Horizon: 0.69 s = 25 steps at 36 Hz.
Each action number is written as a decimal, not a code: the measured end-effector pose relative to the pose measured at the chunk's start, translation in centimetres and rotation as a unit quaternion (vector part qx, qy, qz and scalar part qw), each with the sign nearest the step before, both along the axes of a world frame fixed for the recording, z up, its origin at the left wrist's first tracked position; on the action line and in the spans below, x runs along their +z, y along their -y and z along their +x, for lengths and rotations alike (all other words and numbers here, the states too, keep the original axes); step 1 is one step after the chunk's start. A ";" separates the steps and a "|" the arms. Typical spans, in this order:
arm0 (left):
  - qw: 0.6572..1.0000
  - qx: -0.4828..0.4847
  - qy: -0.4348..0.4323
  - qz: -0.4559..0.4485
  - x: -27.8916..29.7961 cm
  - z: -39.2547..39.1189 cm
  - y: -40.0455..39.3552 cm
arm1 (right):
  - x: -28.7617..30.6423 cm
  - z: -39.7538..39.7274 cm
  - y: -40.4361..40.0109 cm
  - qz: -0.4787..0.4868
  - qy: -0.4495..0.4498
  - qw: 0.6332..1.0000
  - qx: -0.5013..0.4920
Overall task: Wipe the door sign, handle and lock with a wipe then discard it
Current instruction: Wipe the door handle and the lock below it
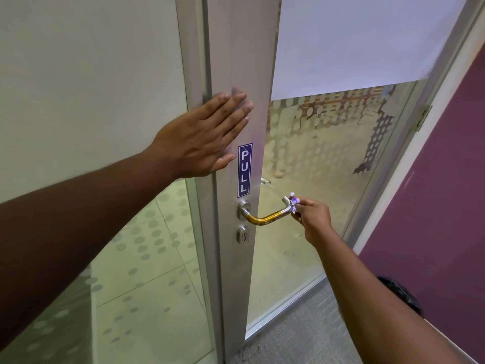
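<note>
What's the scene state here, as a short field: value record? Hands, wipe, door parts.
left hand: open, flat on the door frame above the sign
right hand: pinching a crumpled wipe
wipe contact: at the outer end of the handle
sign: blue, reads PULL, vertical, just above the handle base
lock: keyhole cylinder directly below the handle base, not touched
door: glass panel with frosted dots
discard bin: none in view
</note>
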<state>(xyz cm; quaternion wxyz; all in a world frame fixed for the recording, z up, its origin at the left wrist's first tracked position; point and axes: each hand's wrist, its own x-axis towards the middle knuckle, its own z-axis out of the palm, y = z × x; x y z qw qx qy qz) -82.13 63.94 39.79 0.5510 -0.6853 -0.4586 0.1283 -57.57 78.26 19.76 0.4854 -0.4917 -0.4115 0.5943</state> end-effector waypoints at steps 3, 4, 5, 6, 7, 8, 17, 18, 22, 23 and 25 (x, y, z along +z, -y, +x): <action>1.000 0.001 -0.004 0.002 0.0 0.0 0.0 | 0.0 0.1 0.3 -0.009 -0.001 1.000 -0.008; 1.000 0.001 -0.004 0.002 0.0 0.0 0.0 | 0.0 0.2 0.5 -0.011 -0.001 1.000 -0.010; 1.000 0.002 -0.004 0.002 0.0 0.0 0.0 | 0.0 0.2 0.6 -0.012 -0.003 1.000 -0.012; 1.000 0.002 -0.002 0.002 0.0 0.0 0.1 | -0.1 0.2 0.8 -0.014 -0.009 1.000 -0.012; 1.000 0.003 -0.001 0.002 0.0 0.1 0.1 | -0.2 0.3 1.0 -0.017 -0.015 1.000 -0.013; 1.000 0.005 0.000 0.004 0.0 0.1 0.1 | -0.3 0.3 1.1 -0.020 -0.022 0.999 -0.014; 0.999 0.004 0.043 0.020 -0.9 1.5 0.0 | -1.3 2.3 2.3 -0.043 -0.038 0.998 0.029; 0.999 -0.001 0.044 0.017 -1.2 1.8 -0.1 | -1.5 2.4 2.3 -0.052 -0.043 0.997 0.029; 0.998 -0.026 0.056 -0.010 -2.6 2.8 -0.4 | -2.4 2.0 2.1 -0.103 -0.074 0.991 0.035; 0.998 -0.025 0.057 -0.014 -2.9 2.9 -0.5 | -2.6 1.7 2.0 -0.114 -0.085 0.989 0.043; 0.998 -0.020 0.058 -0.018 -3.2 2.9 -0.7 | -2.9 1.1 1.8 -0.132 -0.119 0.983 0.056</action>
